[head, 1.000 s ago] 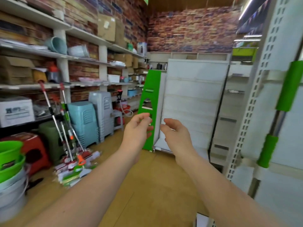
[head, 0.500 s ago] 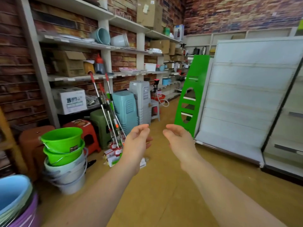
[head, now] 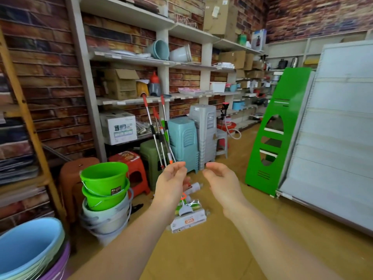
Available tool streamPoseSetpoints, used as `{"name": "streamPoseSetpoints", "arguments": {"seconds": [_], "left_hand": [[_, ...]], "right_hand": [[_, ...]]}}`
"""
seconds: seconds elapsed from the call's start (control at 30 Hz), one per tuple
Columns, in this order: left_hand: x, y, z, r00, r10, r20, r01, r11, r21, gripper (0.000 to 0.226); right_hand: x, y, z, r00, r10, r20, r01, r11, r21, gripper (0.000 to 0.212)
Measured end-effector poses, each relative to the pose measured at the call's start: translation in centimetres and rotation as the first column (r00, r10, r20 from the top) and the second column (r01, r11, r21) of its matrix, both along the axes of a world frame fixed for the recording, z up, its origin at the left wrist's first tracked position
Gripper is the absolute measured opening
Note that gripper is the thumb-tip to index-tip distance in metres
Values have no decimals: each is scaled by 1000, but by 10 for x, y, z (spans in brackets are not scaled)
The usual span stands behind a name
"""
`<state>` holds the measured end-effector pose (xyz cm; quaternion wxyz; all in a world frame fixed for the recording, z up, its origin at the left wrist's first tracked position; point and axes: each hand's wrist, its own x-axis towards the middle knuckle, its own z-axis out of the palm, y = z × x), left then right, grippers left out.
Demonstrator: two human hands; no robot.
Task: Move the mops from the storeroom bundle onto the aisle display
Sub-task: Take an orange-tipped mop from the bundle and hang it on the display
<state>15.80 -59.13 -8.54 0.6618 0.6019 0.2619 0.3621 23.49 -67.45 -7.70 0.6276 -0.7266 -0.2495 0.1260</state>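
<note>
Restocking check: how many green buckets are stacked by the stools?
2: the upper green bucket nests in the lower green bucket, atop grey buckets. More may be hidden.

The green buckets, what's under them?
The two green buckets sit nested on a stack of grey-white buckets, which stands on the floor. What is inside the lower buckets is covered, so that cannot be seen.

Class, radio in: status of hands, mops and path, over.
Left hand and right hand open, empty. Mop bundle leaning against stools, untouched. Green buckets left of path.
</note>
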Motion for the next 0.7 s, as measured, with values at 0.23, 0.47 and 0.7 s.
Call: {"name": "streamPoseSetpoints", "arguments": {"seconds": [0.23, 0.47, 0.7], "left_hand": [[83, 52, 14, 995, 98, 34, -98, 995, -9, 16], [136, 133, 9, 984, 178, 16, -177, 984, -27, 12], [186, 258, 2, 982, 189, 25, -189, 982, -22, 14]], "right_hand": [[89, 64, 13, 989, 120, 91, -114, 991, -68, 33], [159, 146, 18, 980, 176, 98, -167, 982, -90, 35], [225, 264, 11, 986, 146, 82, -139, 986, -86, 36]]}}
